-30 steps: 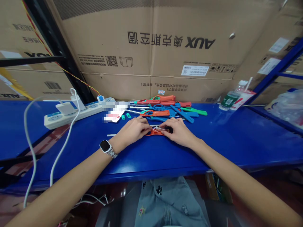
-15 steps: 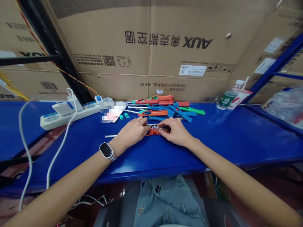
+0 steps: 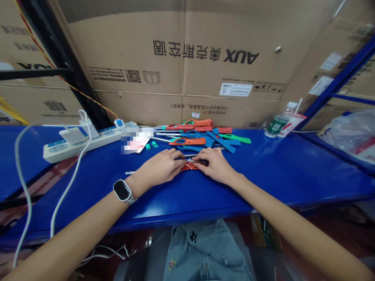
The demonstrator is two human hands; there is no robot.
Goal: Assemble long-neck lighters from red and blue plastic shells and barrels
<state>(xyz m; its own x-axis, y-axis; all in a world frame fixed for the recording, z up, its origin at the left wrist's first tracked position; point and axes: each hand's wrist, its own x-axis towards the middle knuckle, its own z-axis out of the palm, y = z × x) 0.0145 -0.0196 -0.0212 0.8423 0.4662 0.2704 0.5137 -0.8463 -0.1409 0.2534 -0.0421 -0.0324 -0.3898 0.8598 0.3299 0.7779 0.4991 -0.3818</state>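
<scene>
Both hands work over an opened orange stick lighter (image 3: 190,166) that lies on the blue tabletop. My left hand (image 3: 162,166) is closed, its fingertips pinched at the left side of the lighter; what they grip is hidden. My right hand (image 3: 216,164) pinches a small clear part at the lighter's right side. Thin white wire (image 3: 189,160) shows between the fingertips. A metal rod (image 3: 129,172) sticks out left of my left wrist. Just beyond the hands lies a pile of stick lighters, with an orange one (image 3: 187,141) in front and blue ones (image 3: 221,141) beside it.
Small green caps (image 3: 154,144) lie left of the pile, near a partly blurred phone-like object (image 3: 142,142). A white power strip (image 3: 102,136) with cables stands at the left. A bottle (image 3: 277,124) and a drink carton (image 3: 291,123) stand back right. A large cardboard box (image 3: 181,23) backs the table.
The view has shifted slightly. My fingers have moved a little at the orange lighter, and more of the white wire shows over it.
</scene>
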